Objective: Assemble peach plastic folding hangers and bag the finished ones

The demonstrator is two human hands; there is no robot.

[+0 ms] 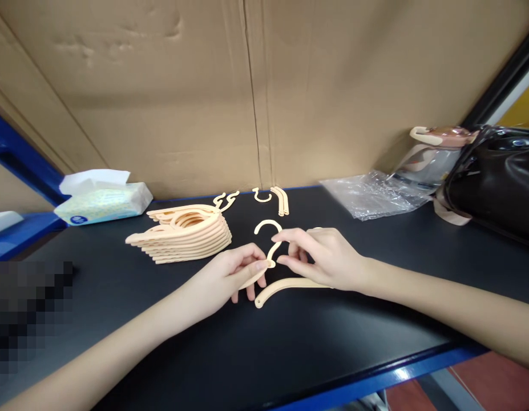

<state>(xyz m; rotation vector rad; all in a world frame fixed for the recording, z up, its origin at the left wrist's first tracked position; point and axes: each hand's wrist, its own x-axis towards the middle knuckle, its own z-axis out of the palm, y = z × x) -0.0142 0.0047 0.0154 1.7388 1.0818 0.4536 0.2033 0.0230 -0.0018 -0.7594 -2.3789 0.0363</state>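
My left hand [242,268] pinches a cream plastic hanger arm [250,280] where it meets the base of a hanger hook [269,222]. My right hand [319,257] is beside the hook, its index fingertip over the hook's curve and its thumb apart from the index finger. I see nothing gripped between them. A second hanger arm [285,283] lies on the table, with its far end hidden under my right hand. Behind the knuckles, a small bit of cream plastic [318,229] peeks out; its shape is hidden.
A stack of folded hangers [191,237] sits left, near two hooks [225,200]. A loose hook [262,197] and arms [281,201] lie at the back. Around the black table [230,354] stand tissues [104,200], plastic film [367,197], a bottle [431,160] and a dark bag [495,182].
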